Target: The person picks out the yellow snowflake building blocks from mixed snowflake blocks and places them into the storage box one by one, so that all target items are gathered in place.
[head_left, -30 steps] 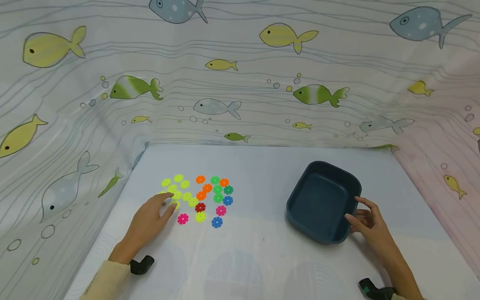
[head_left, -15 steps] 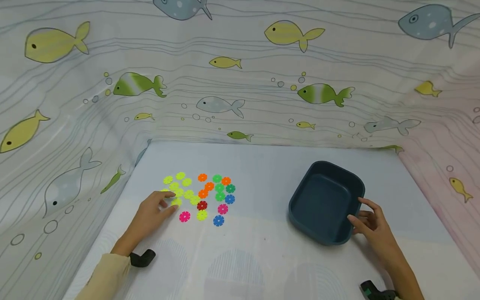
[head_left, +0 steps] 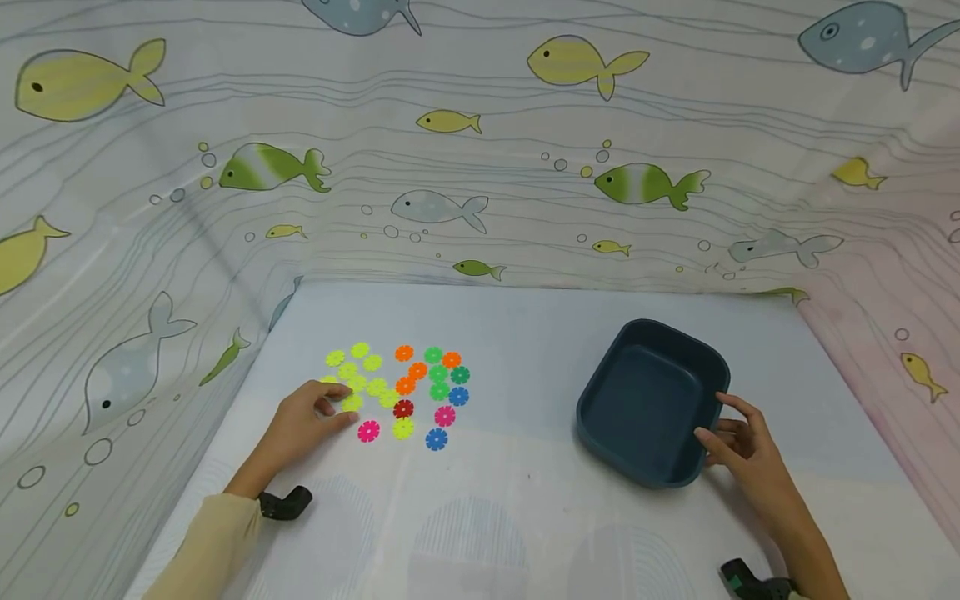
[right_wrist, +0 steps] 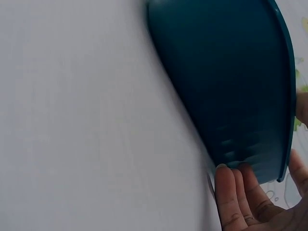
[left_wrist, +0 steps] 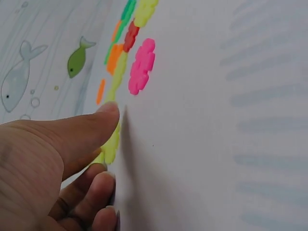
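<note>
Several notched plastic discs, yellow (head_left: pixel 372 362), orange (head_left: pixel 404 353), green (head_left: pixel 433 355), blue (head_left: pixel 437 439) and pink (head_left: pixel 368 431), plus a dark red disc (head_left: pixel 403 408), lie flat on the left of the table. My left hand (head_left: pixel 306 421) rests at the near left edge of the yellow ones. Its thumb and index finger stand apart, a yellow disc (left_wrist: pixel 111 147) showing between them in the left wrist view. On the right, my right hand (head_left: pixel 746 442) holds a dark blue plastic box (head_left: pixel 637 408) by its right wall, thumb over the rim, other fingers against the outside (right_wrist: pixel 231 192).
A white table (head_left: pixel 517 533) with faint printed shapes lies under everything. Fish-patterned sheeting (head_left: pixel 517 167) stands at the back and along both sides. Black wrist devices show near the left wrist (head_left: pixel 287 503) and the right wrist (head_left: pixel 750 579).
The head view has shifted slightly. My left thumb and index finger have stayed beside the yellow discs, and the right hand keeps its hold on the box, which has not visibly moved.
</note>
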Demonstrator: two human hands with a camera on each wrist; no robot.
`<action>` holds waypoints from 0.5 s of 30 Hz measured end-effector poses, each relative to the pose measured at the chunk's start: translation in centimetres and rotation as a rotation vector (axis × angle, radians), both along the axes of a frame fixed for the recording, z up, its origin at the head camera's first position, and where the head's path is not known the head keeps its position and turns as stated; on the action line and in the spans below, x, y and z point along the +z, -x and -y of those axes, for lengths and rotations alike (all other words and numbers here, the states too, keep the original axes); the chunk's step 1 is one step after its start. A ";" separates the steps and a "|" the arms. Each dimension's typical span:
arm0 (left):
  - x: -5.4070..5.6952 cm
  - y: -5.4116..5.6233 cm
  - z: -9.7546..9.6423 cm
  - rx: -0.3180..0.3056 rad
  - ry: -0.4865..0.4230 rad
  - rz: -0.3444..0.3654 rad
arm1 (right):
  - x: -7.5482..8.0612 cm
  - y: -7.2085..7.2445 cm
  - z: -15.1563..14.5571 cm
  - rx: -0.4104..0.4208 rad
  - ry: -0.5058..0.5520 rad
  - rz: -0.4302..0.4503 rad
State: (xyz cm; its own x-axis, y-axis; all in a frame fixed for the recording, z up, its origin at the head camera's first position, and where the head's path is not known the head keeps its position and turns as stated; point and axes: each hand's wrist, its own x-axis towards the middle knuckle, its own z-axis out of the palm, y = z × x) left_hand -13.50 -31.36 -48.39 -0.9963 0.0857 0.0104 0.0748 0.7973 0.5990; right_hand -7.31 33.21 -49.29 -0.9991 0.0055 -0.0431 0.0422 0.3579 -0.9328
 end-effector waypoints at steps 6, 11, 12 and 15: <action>0.1 0.7 -0.6 0.022 0.011 0.025 | 0.0 0.0 -0.1 -0.005 -0.008 0.003; 0.2 1.0 -0.9 0.047 0.020 0.045 | 0.0 0.1 0.0 -0.007 -0.012 0.007; 0.2 1.1 -1.0 0.052 0.018 0.046 | 0.0 0.1 0.0 -0.008 -0.011 0.007; 0.2 1.0 -0.9 0.051 0.013 0.037 | 0.0 0.1 0.0 -0.011 -0.013 0.008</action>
State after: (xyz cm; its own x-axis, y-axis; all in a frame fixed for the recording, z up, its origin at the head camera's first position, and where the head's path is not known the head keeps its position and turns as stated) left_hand -14.51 -30.41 -48.18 -0.9990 0.0352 -0.0274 0.0122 0.8069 0.5905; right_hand -7.37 33.18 -49.27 -0.9985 0.0172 -0.0511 0.0538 0.3696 -0.9276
